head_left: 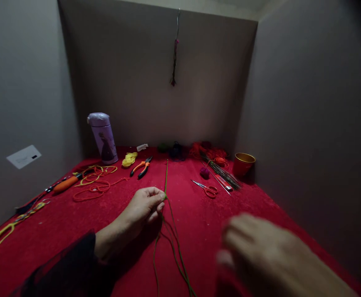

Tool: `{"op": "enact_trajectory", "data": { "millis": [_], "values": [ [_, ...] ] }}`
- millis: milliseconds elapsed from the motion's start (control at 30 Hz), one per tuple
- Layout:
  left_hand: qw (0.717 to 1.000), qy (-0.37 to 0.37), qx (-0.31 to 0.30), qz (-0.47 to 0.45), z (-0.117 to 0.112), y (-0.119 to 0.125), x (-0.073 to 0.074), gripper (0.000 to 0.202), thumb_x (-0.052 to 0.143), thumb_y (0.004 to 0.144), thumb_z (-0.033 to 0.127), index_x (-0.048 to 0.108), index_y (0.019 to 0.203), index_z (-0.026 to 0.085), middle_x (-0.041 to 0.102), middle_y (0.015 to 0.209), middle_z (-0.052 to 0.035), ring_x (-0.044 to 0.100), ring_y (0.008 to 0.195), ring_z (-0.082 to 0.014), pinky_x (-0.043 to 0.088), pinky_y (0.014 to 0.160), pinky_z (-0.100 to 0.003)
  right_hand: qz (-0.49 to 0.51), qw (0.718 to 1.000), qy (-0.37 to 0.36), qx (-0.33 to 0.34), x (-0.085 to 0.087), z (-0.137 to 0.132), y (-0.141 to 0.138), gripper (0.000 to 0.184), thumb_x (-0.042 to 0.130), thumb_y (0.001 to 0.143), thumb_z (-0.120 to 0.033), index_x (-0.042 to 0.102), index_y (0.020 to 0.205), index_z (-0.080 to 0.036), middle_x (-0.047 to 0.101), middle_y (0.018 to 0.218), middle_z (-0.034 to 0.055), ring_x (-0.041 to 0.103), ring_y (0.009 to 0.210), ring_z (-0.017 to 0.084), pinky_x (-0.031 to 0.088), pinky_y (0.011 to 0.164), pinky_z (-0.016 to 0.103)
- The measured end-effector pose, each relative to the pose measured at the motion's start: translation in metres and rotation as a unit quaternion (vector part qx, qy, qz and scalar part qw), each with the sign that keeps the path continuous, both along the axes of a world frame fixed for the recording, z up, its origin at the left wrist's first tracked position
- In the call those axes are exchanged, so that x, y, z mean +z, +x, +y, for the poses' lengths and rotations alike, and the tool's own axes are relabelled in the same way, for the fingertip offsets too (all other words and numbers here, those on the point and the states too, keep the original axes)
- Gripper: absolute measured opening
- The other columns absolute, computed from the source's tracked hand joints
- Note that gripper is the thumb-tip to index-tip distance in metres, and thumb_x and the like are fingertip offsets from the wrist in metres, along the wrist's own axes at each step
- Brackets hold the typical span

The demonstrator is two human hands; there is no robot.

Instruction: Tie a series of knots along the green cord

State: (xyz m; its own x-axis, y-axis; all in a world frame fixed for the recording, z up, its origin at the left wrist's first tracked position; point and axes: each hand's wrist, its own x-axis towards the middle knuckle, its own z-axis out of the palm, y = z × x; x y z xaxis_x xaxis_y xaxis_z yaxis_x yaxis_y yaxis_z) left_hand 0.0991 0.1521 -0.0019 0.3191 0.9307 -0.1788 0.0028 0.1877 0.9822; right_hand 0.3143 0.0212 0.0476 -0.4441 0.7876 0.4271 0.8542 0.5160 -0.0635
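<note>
My left hand [146, 204] pinches a green cord [166, 177] between thumb and fingers. Above the grip the cord runs as a straight green length toward the back of the red cloth. Below it, several loose green strands [176, 235] hang and trail toward the near edge. My right hand [257, 243] is over the cloth at the lower right, apart from the cord. It is smeared by motion and its fingertips are hidden, so I cannot make out whether it holds anything. Red-handled scissors [209, 191] lie beyond it.
Pliers [141, 167], yellow yarn [129, 159] and a purple bottle [103, 138] stand or lie at the back left. Orange cord [97, 187] is on the left. A red cup [244, 165] and thin sticks [225, 175] are at the right. Grey walls [307, 115] enclose the cloth.
</note>
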Motion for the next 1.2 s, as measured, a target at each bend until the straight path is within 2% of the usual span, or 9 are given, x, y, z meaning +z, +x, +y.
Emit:
{"op": "enact_trajectory", "data": {
  "millis": [67, 133, 233, 367, 433, 633, 733, 1033, 1200],
  "values": [
    [1.0, -0.002, 0.002, 0.004, 0.0, 0.0, -0.001, 0.022, 0.061, 0.071, 0.032, 0.047, 0.066, 0.016, 0.046, 0.046, 0.0073, 0.029, 0.03, -0.0004, 0.015, 0.032, -0.013, 0.143, 0.987, 0.027, -0.07, 0.006, 0.031, -0.006, 0.027, 0.04, 0.09, -0.029, 0.062, 0.077, -0.018, 0.063, 0.081, 0.01, 0.059, 0.072, 0.019, 0.045, 0.064, 0.032],
    [1.0, -0.003, 0.003, 0.006, -0.001, 0.0, -0.002, 0.024, 0.062, 0.07, 0.034, 0.047, 0.067, 0.016, 0.047, 0.047, 0.007, 0.031, 0.032, -0.001, 0.016, 0.033, -0.013, 0.273, 0.955, -0.102, -0.056, 0.005, 0.065, -0.018, 0.023, 0.042, 0.09, -0.027, 0.061, 0.081, -0.016, 0.063, 0.077, 0.0078, 0.059, 0.069, 0.017, 0.045, 0.063, 0.029],
    [1.0, 0.007, 0.001, 0.008, -0.001, 0.0, -0.004, 0.026, 0.063, 0.07, 0.037, 0.048, 0.068, 0.016, 0.049, 0.048, 0.0063, 0.032, 0.033, -0.0018, 0.018, 0.034, -0.014, 0.395, 0.823, -0.408, -0.025, -0.011, 0.106, -0.041, 0.025, 0.037, 0.091, -0.026, 0.056, 0.08, -0.014, 0.057, 0.054, 0.0014, 0.046, 0.04, 0.01, 0.036, 0.041, 0.022],
    [1.0, 0.019, -0.001, 0.02, -0.001, 0.003, -0.004, 0.026, 0.062, 0.067, 0.038, 0.048, 0.065, 0.016, 0.048, 0.043, 0.006, 0.033, 0.031, -0.0036, 0.019, 0.034, -0.016, 0.451, 0.696, -0.55, 0.099, -0.042, 0.132, -0.062, 0.035, 0.034, 0.092, -0.035, 0.054, 0.073, -0.013, 0.057, 0.062, 0.0036, 0.049, 0.044, 0.009, 0.031, 0.036, 0.018],
    [0.999, 0.04, 0.007, 0.036, 0.0, 0.004, -0.005, 0.027, 0.061, 0.066, 0.039, 0.047, 0.061, 0.016, 0.047, 0.041, 0.0055, 0.035, 0.032, -0.0046, 0.02, 0.035, -0.017, 0.438, 0.704, -0.547, 0.114, -0.052, 0.136, -0.065, 0.041, 0.034, 0.091, -0.042, 0.054, 0.069, -0.013, 0.053, 0.059, 0.0017, 0.045, 0.042, 0.008, 0.028, 0.035, 0.018],
    [0.979, 0.137, 0.028, 0.152, 0.003, -0.001, -0.016, 0.017, 0.056, 0.069, 0.03, 0.054, 0.063, 0.014, 0.051, 0.05, 0.0035, 0.041, 0.044, -0.0077, 0.029, 0.044, -0.019, 0.352, 0.844, -0.404, 0.018, -0.064, 0.138, -0.063, 0.029, 0.045, 0.085, -0.027, 0.043, 0.059, -0.016, 0.035, 0.052, -0.0052, 0.029, 0.044, 0.005, 0.021, 0.04, 0.019],
    [0.958, 0.188, 0.018, 0.216, 0.004, -0.003, -0.019, 0.013, 0.052, 0.071, 0.024, 0.058, 0.066, 0.014, 0.056, 0.057, 0.0008, 0.048, 0.053, -0.011, 0.033, 0.05, -0.021, 0.317, 0.874, -0.366, 0.037, -0.069, 0.138, -0.061, 0.028, 0.046, 0.082, -0.024, 0.044, 0.056, -0.015, 0.037, 0.054, -0.0041, 0.03, 0.049, 0.006, 0.02, 0.043, 0.02],
    [0.88, 0.263, 0.034, 0.395, -0.013, -0.003, 0.005, 0.021, 0.047, 0.075, 0.024, 0.067, 0.076, 0.017, 0.067, 0.072, -0.005, 0.057, 0.065, -0.0169, 0.035, 0.058, -0.025, 0.412, 0.808, -0.42, -0.006, -0.073, 0.135, -0.064, 0.025, 0.053, 0.077, -0.024, 0.048, 0.054, -0.014, 0.034, 0.045, -0.0063, 0.028, 0.042, 0.005, 0.016, 0.041, 0.021],
    [0.87, 0.269, -0.012, 0.413, -0.021, 0.0, 0.004, 0.025, 0.045, 0.077, 0.026, 0.067, 0.069, 0.019, 0.065, 0.064, -0.0029, 0.055, 0.058, -0.0147, 0.03, 0.052, -0.023, 0.469, 0.756, -0.457, -0.003, -0.07, 0.131, -0.061, 0.026, 0.055, 0.076, -0.029, 0.044, 0.056, -0.017, 0.03, 0.043, -0.0087, 0.022, 0.036, 0.004, 0.014, 0.035, 0.02]
  ]
}}
